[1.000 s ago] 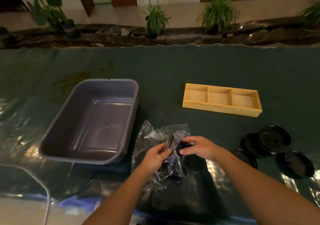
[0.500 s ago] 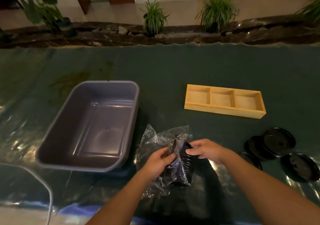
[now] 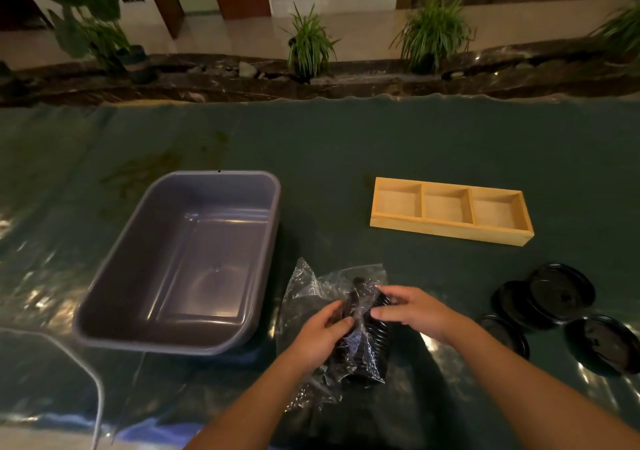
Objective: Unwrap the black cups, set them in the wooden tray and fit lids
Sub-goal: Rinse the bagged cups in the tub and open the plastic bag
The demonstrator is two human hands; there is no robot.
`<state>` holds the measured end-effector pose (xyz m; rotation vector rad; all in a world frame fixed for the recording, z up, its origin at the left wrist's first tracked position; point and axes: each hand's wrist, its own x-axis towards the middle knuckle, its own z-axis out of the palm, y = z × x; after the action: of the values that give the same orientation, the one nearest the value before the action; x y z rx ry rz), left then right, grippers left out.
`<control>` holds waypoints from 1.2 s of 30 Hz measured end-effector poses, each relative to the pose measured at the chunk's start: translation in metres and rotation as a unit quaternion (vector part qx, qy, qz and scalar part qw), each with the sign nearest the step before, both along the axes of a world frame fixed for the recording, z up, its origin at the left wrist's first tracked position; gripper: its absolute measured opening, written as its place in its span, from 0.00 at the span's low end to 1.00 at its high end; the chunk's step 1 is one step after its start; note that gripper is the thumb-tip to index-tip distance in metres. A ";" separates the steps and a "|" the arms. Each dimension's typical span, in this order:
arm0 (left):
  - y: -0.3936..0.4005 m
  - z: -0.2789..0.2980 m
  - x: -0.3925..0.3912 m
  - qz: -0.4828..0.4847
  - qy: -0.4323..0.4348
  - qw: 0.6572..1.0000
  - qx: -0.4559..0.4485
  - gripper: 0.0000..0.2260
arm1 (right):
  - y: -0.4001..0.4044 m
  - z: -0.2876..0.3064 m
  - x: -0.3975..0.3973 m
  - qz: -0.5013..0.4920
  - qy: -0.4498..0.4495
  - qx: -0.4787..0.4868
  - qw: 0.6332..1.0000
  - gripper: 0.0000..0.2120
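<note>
While lying near the table's front edge, cups stacked in a ribbed black sleeve, long axis running away from the viewer, tilted slightly left, still inside crinkled wrap. Left hand closed on wrap and stack from the left; right hand pinching wrap at the far top end, fingers curled. Tub just left, close to the wrap. Tray further back and right, three compartments bare, long axis left to right. Four lids clustered right of the right forearm. Open table between stack and tray.
</note>
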<state>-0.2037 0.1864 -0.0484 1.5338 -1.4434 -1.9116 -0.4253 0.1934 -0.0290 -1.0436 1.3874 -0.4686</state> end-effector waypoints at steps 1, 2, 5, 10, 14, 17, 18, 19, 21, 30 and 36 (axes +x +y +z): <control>0.000 0.000 0.000 0.002 0.000 1.000 0.001 0.11 | 0.000 -0.001 -0.001 0.013 0.002 0.003 1.000 0.14; -0.001 -0.002 0.000 0.005 0.002 1.000 0.004 0.11 | 0.001 -0.002 -0.002 0.021 0.006 0.002 1.000 0.14; 0.000 -0.001 0.002 0.014 0.006 1.000 0.017 0.12 | 0.001 -0.005 -0.006 0.000 -0.003 0.006 1.000 0.11; 0.000 -0.004 0.003 0.026 0.001 0.999 0.023 0.12 | -0.001 -0.008 -0.012 -0.032 -0.013 0.005 0.999 0.22; 0.001 -0.009 0.002 0.020 0.008 0.999 0.042 0.12 | 0.003 -0.003 -0.002 0.034 0.104 -0.078 0.991 0.41; 0.000 -0.008 0.000 0.018 0.010 0.999 0.045 0.14 | 0.002 0.004 0.008 0.126 0.261 -0.182 0.940 0.41; 0.000 -0.009 0.001 0.016 0.008 0.999 0.043 0.14 | 0.001 0.005 0.010 0.140 0.271 -0.193 0.933 0.40; 0.000 -0.007 0.001 0.014 0.003 0.999 0.040 0.13 | 0.000 0.004 0.011 0.148 0.273 -0.197 0.930 0.40; 0.001 -0.006 0.002 0.006 -0.009 0.999 0.033 0.12 | -0.002 0.001 0.009 0.150 0.268 -0.196 0.931 0.38; -0.002 -0.009 0.002 0.000 -0.010 0.999 0.031 0.23 | -0.002 -0.006 -0.003 0.072 0.166 -0.156 0.971 0.27; -0.002 -0.010 0.001 -0.002 -0.013 1.000 -0.001 0.17 | -0.001 -0.007 0.005 0.091 0.204 -0.179 0.958 0.25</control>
<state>-0.2024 0.1844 -0.0589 1.5617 -1.4607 -1.8989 -0.4203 0.1919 -0.0361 -1.6200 1.5814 -0.3891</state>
